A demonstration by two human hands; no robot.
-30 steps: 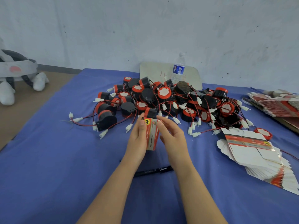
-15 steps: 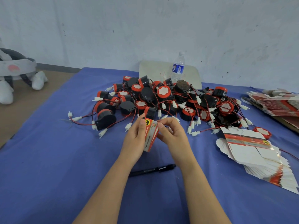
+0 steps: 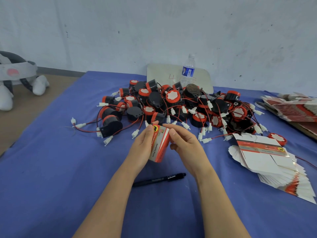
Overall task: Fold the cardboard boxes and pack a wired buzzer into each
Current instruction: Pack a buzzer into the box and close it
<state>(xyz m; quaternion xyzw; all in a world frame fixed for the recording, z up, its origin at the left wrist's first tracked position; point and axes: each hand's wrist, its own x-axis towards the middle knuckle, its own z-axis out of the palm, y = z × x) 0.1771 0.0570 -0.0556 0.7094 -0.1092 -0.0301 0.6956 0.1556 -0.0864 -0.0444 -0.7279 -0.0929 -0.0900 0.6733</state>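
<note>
Cardboard box (image 3: 158, 143), red and grey with "Genuine Parts" printed along its side, is held off the surface (image 3: 51, 169) just in front of the buzzer pile (image 3: 180, 107). Its long axis runs from the pile toward the person. The far end, which bears a yellow logo, points at the pile, and the near end tilts down and a little right.

The left hand (image 3: 142, 148) has its grip clamped on the box, with the thumb laid along the printed face and the fingers hidden behind. The right hand (image 3: 186, 146) has its grip closed on the box's right edge, with the forefinger reaching over the far end and the other fingers curled.

White connectors and red wires trail off the front edge of the pile, almost to the fingertips, so room is tight there. In front of the pile, past the hands, a black pen (image 3: 158, 179) lies crosswise on open blue cloth.

To the front right of the pile lies a fanned stack of flat boxes (image 3: 267, 158), and to the right of the pile a second stack (image 3: 295, 109) sits at the surface's edge. Behind the pile a water bottle (image 3: 188, 71) stands before a white board (image 3: 164, 74) that leans on the wall. Left of the pile the cloth is open as far as the surface's edge.
</note>
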